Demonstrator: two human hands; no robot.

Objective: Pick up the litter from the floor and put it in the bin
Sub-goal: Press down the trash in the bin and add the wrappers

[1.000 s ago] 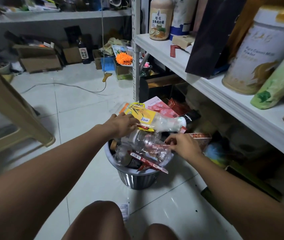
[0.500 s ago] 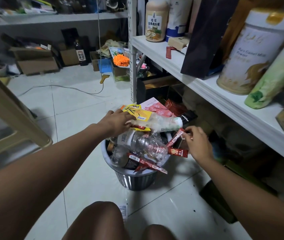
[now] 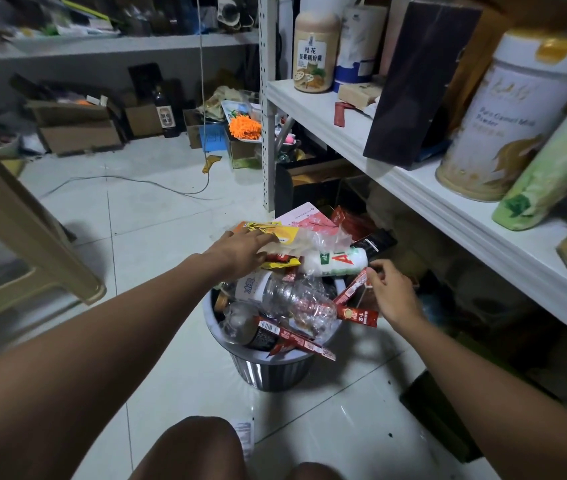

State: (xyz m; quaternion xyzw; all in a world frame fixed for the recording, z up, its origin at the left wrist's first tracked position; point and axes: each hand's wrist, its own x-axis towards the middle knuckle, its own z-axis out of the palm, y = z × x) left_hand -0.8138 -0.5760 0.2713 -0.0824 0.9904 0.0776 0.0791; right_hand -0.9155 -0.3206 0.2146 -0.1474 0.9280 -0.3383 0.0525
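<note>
Left hand (image 3: 240,252) is pressing flat on wrappers (image 3: 277,233) beneath it. Right hand (image 3: 393,296) is pinching a sachet (image 3: 349,291) at its fingertips. It's needing a deep tuck, since the bin (image 3: 268,374) is overflowing.

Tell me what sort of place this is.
Probably a household storeroom or pantry: a white shelf rack stocked with a milk powder tin and a jar, cardboard boxes along the tiled floor, and an overfilled bin.

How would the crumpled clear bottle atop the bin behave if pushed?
The crumpled clear plastic bottle lies sideways high on the overfull grey ribbed bin, so it may slide off. It looks empty, probably light; its dented walls would likely give.
</note>
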